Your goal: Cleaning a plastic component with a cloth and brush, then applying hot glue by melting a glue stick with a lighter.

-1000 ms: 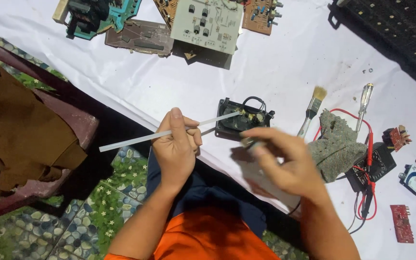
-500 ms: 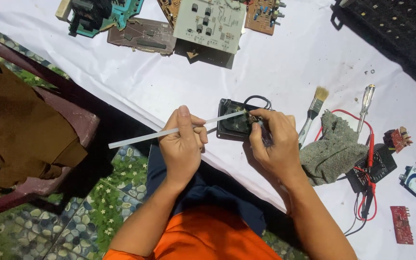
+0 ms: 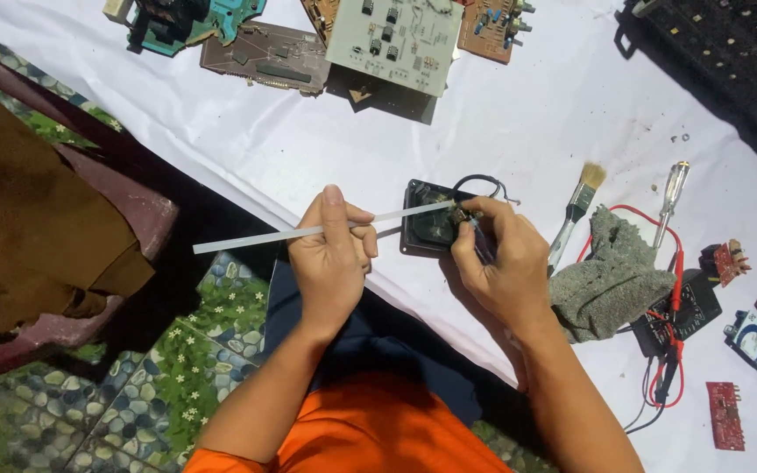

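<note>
Right hand (image 3: 492, 263) moved in from the counter, now pinching black module (image 3: 431, 229); left hand (image 3: 333, 254) still gripping white strip (image 3: 256, 237)

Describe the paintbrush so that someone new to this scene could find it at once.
Start at the white table cover, then go to the right hand. Just right of it, beside the grey rag, lies the paintbrush. Its tan bristles set it apart from the clear-handled screwdriver further right.
</note>
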